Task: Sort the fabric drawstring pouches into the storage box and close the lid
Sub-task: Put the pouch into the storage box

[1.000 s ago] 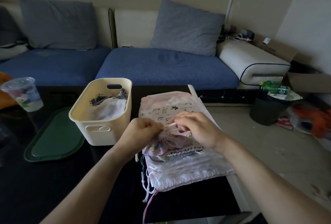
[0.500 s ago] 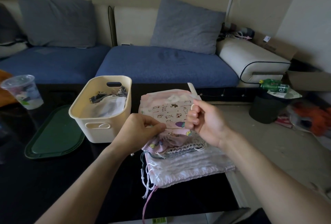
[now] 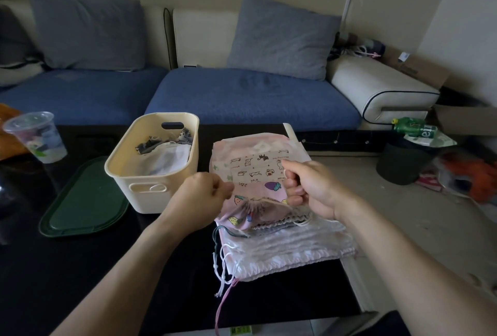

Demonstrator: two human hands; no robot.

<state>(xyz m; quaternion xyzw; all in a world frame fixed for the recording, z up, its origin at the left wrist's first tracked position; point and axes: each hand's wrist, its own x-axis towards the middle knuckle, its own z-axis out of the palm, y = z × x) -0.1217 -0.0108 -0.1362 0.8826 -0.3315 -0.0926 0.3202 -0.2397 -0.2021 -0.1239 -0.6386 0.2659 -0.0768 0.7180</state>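
1. Pouches of fabric lie in a flat stack (image 3: 282,249) on the near right part of a dark table (image 3: 67,268), cords trailing off the stack's near left corner; a wide white one is lowest and a patterned one with small animal prints lies at the far end.
2. Blue sofa (image 3: 242,96) runs along the far side of the table, with two grey cushions against its back.
3. Green lid (image 3: 80,209) lies flat on the table just left of the storage box, off the box.
4. Storage box (image 3: 150,174), cream and open-topped, stands on the table left of the stack and already holds a few pouches, white and dark ones.
5. Black bin (image 3: 400,166) stands on the floor to the far right with a green bottle (image 3: 414,128) on top.
6. Pink pouch (image 3: 255,201) printed with strawberries sits on top of the stack, its mouth gathered into folds at the near end.
7. Right hand (image 3: 314,187) is curled into a fist at the pink pouch's right edge, apparently around its white cord, though the cord is hard to follow.
8. Left hand (image 3: 201,198) pinches the pink pouch's left edge, fingers folded in.
9. Plastic cup (image 3: 35,136) with a lid stands at the far left of the table.
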